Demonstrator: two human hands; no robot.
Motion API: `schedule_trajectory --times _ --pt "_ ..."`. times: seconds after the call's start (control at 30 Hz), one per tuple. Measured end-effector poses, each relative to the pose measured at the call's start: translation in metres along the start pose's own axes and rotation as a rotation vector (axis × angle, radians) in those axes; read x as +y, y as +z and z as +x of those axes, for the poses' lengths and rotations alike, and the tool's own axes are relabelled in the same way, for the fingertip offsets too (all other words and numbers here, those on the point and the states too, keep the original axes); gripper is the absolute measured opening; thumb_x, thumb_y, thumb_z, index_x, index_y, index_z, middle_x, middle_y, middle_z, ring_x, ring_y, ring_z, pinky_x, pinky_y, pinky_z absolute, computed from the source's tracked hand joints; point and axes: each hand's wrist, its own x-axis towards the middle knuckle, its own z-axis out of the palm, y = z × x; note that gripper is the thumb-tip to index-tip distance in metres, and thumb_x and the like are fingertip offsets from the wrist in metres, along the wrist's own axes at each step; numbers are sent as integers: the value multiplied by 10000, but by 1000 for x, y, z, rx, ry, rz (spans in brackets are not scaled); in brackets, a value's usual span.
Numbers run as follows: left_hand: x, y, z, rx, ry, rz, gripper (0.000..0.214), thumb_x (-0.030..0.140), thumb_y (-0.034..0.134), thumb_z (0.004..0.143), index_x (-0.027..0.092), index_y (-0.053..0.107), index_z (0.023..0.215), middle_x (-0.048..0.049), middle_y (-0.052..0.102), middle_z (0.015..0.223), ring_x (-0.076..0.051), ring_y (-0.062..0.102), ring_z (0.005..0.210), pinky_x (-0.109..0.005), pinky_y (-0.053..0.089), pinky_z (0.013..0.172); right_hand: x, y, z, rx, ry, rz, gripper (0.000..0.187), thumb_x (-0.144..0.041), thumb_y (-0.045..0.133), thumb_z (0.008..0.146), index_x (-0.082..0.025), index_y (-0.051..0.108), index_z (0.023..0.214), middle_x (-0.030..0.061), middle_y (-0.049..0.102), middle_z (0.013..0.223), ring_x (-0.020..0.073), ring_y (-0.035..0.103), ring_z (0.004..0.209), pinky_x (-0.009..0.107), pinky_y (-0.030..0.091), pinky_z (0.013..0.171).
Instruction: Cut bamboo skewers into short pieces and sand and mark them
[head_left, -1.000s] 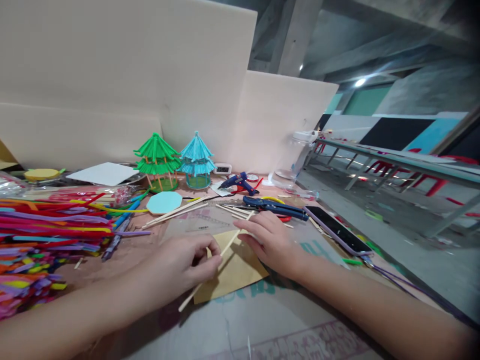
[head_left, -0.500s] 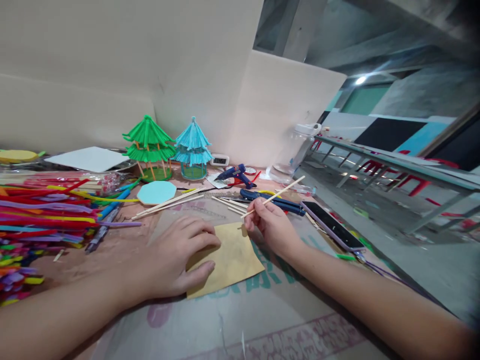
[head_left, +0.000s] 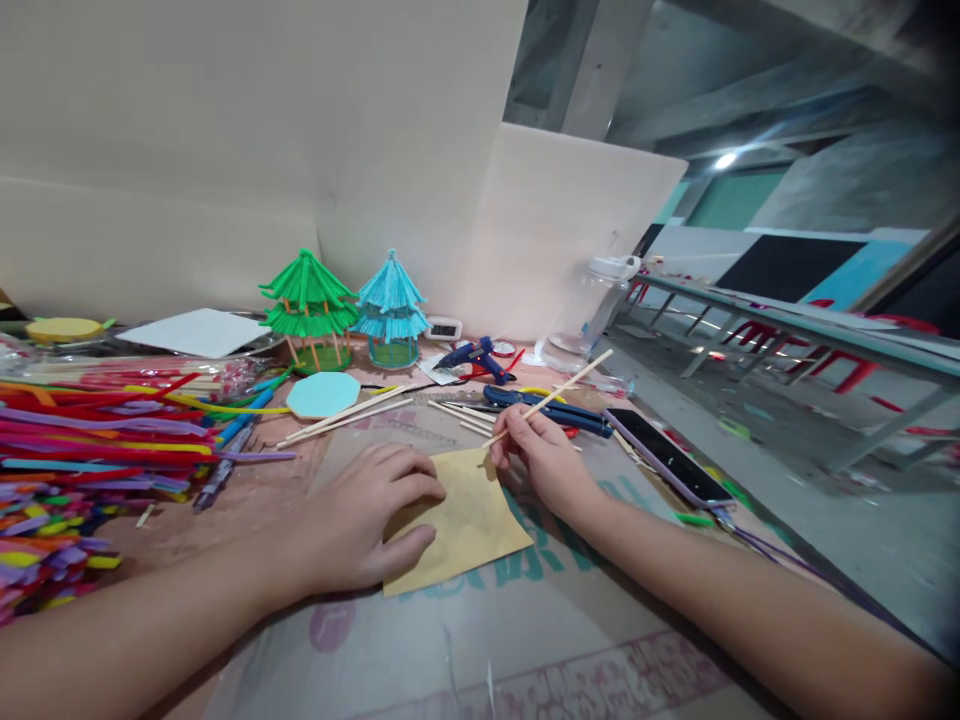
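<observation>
Tan sheet [head_left: 469, 525]: here it is, lying flat at centre stage, between the two hands, on the grey printed covering [head_left: 397, 650].
Left hand [head_left: 371, 520]: laid across the sheet's left part, fingers loosely curved and spread, thumb well apart from them; whether it presses down, I cannot tell.
Right hand [head_left: 532, 450]: a neat pinch, thumb and fingers closed around one thin wooden stick [head_left: 574, 382].
Stick's line: slanting up and away to the right, lower end by the sheet's top right corner; touching or just above, I cannot tell.
Spare sticks: one group [head_left: 345, 415] just beyond the left hand, another [head_left: 466, 413] near the pinching fingers.
Dark blue tool [head_left: 551, 410]: lying right behind the held stick.
Phone [head_left: 667, 455]: screen up, off to the right of the right hand.
Pale blue octagon [head_left: 322, 395]: flat in front of the green model [head_left: 309, 310], whose two-tiered roof stands beside the blue model [head_left: 391, 305].
Glue gun [head_left: 476, 358]: on its side, right of those models.
Fuzzy stems [head_left: 105, 430]: a riot of red, purple and yellow heaped at far left.
Clear bottle [head_left: 589, 310]: upright at the back right, white-lidded.
</observation>
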Motion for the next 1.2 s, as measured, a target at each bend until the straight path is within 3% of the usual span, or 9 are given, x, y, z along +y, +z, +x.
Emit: schedule_trajectory --times 0.3,0.53,0.67,0.77,0.9,1.1,1.2 --pt "-3 2 -2 -53 1 55 333 319 585 899 231 638 1216 -75 609 1260 -270 547 1182 -445 432 1028 -4 4 -3 -22 -8 -33 385 -558 688 851 -191 604 767 -18 627 581 112 543 550 219 433 562" --pt "-5 5 0 -90 -27 41 360 321 573 900 235 628 1246 -77 599 1284 -274 535 1209 -459 441 1044 2 -1 0 -40 128 106 419 -595 637 876 -185 624 791 7 654 576 110 541 503 206 394 491" --pt "-7 7 1 -106 -30 46 358 338 555 912 245 624 1251 -76 600 1298 -276 539 1214 -472 446 1043 1 0 0 -43 26 75 321 -503 698 863 -191 621 846 -10 660 644 106 557 548 215 442 543" --pt "-8 7 -1 -107 -31 43 355 330 564 903 252 612 1246 -67 582 1368 -285 503 1281 -486 420 1081 -1 3 0 -49 -27 -4 285 -455 706 862 -200 589 913 5 697 764 117 618 634 244 508 634" --pt "-10 7 -3 -109 -20 20 349 288 582 869 247 599 1215 -57 578 1398 -288 458 1336 -489 384 1121 0 2 -1 -80 -20 -158 233 -428 614 916 -210 534 932 21 698 769 148 645 648 267 517 594" --pt "-8 4 0 -112 -9 -35 148 239 576 845 219 611 987 -55 632 1237 -251 539 1207 -416 433 1039 -3 -4 -5 -96 -334 -673 115 -265 545 944 -196 587 862 25 632 809 151 603 728 266 471 648" --pt "-8 4 2 -113 14 -18 234 329 577 891 219 622 1092 -65 633 1237 -262 549 1187 -427 437 1024 -5 -3 -7 -119 -376 -725 96 -234 533 941 -197 577 864 24 633 847 149 599 745 260 463 662"
